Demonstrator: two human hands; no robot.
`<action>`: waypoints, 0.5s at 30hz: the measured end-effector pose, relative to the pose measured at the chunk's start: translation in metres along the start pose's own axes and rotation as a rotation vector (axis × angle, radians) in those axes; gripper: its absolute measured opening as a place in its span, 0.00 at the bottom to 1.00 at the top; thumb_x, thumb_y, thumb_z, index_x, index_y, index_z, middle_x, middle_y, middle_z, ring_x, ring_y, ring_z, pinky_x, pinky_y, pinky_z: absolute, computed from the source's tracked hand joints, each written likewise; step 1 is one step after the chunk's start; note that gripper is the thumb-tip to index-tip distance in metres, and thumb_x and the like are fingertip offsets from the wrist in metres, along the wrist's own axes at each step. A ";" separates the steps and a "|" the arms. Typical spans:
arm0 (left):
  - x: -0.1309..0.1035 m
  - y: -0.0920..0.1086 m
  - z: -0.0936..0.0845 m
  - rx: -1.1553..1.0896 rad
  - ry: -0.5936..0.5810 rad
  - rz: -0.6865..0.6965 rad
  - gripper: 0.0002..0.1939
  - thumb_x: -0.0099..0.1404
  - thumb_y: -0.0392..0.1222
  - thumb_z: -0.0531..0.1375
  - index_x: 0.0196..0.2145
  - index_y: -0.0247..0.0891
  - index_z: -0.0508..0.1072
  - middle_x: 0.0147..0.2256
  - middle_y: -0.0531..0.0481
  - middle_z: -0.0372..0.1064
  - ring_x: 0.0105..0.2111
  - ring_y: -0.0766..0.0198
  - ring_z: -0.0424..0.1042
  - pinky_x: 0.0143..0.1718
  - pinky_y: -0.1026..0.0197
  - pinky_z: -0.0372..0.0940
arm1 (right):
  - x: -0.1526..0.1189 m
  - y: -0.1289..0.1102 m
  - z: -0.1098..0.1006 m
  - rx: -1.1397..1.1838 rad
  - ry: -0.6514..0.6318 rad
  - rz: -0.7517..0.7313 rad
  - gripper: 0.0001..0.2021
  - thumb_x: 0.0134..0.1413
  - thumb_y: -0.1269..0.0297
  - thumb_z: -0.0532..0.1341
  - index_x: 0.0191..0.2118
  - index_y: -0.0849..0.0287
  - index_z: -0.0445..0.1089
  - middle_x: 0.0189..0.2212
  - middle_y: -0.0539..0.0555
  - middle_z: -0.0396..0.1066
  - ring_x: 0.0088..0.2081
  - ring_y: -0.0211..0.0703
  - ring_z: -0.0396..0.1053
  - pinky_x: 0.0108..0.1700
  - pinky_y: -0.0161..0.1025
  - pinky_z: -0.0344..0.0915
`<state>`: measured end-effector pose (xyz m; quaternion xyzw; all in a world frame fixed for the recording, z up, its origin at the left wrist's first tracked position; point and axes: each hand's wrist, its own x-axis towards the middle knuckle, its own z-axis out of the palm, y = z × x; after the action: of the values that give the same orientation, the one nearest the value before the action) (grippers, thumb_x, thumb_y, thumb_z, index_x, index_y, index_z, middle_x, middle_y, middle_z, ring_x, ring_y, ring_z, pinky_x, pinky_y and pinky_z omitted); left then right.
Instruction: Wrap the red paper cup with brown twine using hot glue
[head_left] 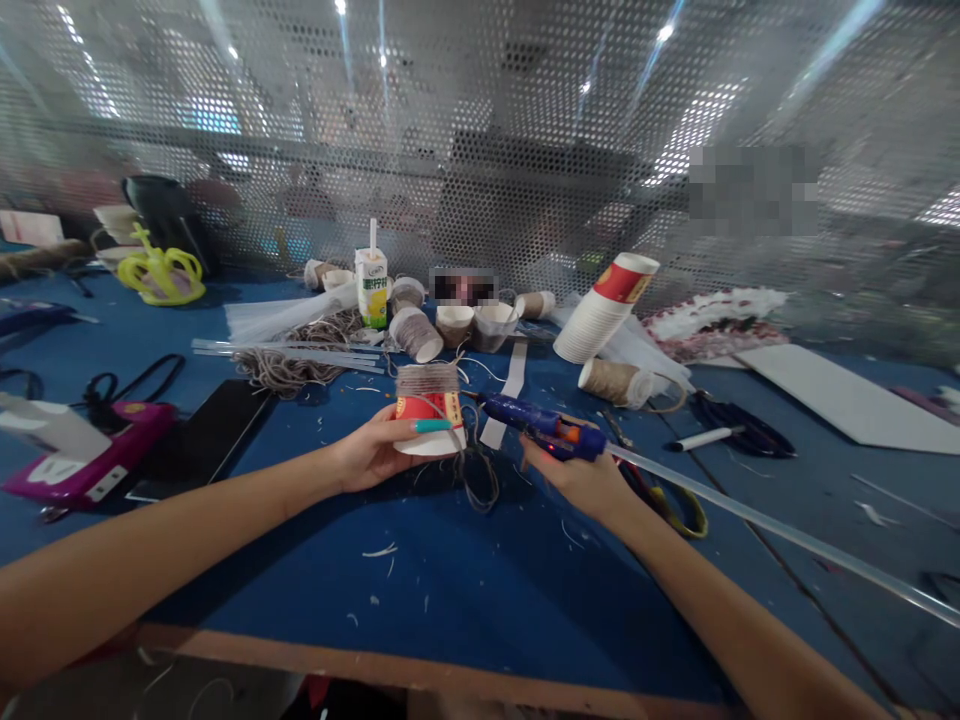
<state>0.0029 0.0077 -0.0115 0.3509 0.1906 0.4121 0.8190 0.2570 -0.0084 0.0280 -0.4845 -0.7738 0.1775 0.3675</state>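
Observation:
My left hand grips a red and white paper cup, held upside down or tilted, I cannot tell which. Grey-brown twine is wound round the cup's upper part, and a loose length hangs in loops at its right. In my right hand is a blue glue gun, its nozzle pointing left, close to the wound twine. From the gun's back a long clear glue stick runs to the right. Whether the nozzle touches the twine is hard to see.
Behind stand twine-wrapped cups, a juice carton and a leaning stack of paper cups. At left lie a twine heap, a black phone and a purple power strip. Scissors and white board are at right.

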 end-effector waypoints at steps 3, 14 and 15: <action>0.000 -0.001 0.000 0.025 0.040 0.011 0.24 0.48 0.35 0.69 0.45 0.33 0.73 0.41 0.43 0.77 0.43 0.54 0.76 0.52 0.51 0.65 | 0.007 0.006 -0.003 -0.363 0.025 0.054 0.14 0.50 0.56 0.61 0.21 0.54 0.58 0.22 0.50 0.62 0.23 0.44 0.64 0.25 0.39 0.58; 0.003 0.001 0.007 0.013 0.170 -0.006 0.21 0.47 0.32 0.70 0.41 0.33 0.73 0.38 0.44 0.77 0.39 0.58 0.77 0.52 0.54 0.66 | 0.022 0.030 -0.038 -0.703 -0.103 -0.131 0.26 0.42 0.45 0.67 0.40 0.58 0.61 0.41 0.61 0.65 0.47 0.62 0.66 0.48 0.57 0.66; 0.003 0.001 0.008 0.013 0.159 -0.008 0.21 0.48 0.32 0.70 0.41 0.33 0.73 0.38 0.44 0.77 0.39 0.58 0.76 0.53 0.53 0.65 | 0.022 0.025 -0.040 -0.665 -0.082 -0.165 0.27 0.43 0.44 0.67 0.42 0.58 0.61 0.42 0.62 0.65 0.48 0.62 0.65 0.49 0.58 0.65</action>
<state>0.0086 0.0073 -0.0058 0.3216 0.2591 0.4344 0.8005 0.2967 0.0193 0.0480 -0.5062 -0.8399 -0.0953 0.1713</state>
